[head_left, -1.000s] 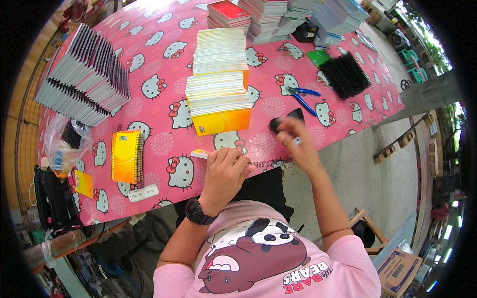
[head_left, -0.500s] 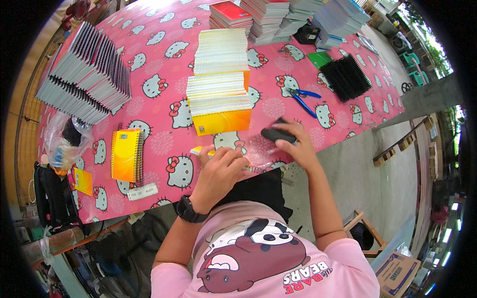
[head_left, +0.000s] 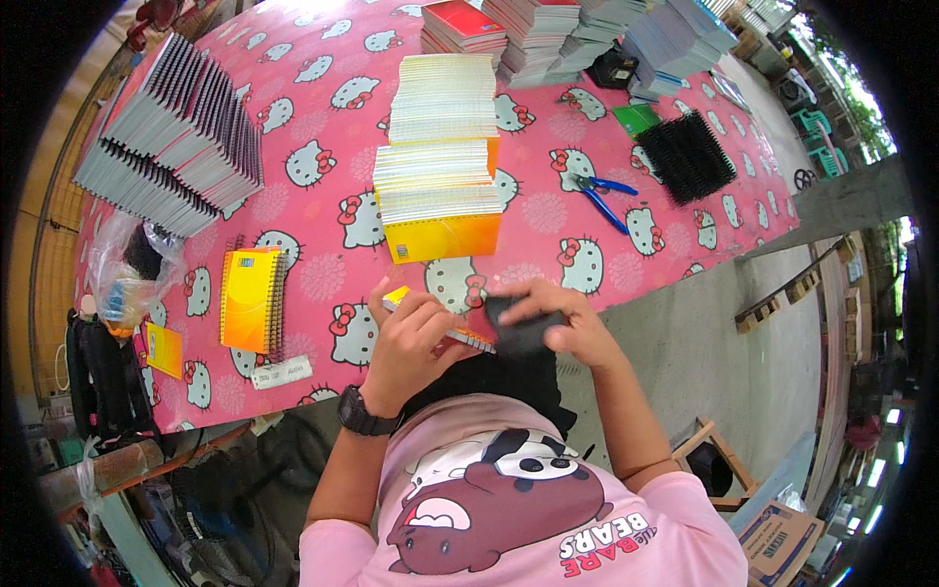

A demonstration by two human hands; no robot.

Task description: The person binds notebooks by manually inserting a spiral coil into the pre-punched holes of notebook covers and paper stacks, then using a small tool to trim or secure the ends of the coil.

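My left hand (head_left: 416, 340) is closed on a small yellow notebook (head_left: 395, 295) near the table's front edge, its fingers covering most of the cover. A coil binding shows along the notebook's edge beside the fingertips. In my right hand (head_left: 575, 318) is a dark, rounded block (head_left: 523, 338), blurred by motion; its exact kind cannot be made out. The block is beside the coil end of the notebook; whether they touch is unclear. Just beyond my hands stands a row of yellow-covered, unbound notebooks (head_left: 440, 240). To the left lie several yellow coil-bound notebooks (head_left: 251, 301).
Stacked black-coil notebooks (head_left: 176, 137) stand at the far left, near a clear plastic bag (head_left: 117, 269). Blue-handled cutters (head_left: 606, 210) and black binding coils (head_left: 685, 157) lie to the right. Paper stacks (head_left: 533, 39) fill the back of the pink patterned table (head_left: 323, 259).
My right hand has moved left and slightly toward me with the dark block, close to the notebook. My left hand has shifted slightly left, and the notebook is more tilted, showing its coil.
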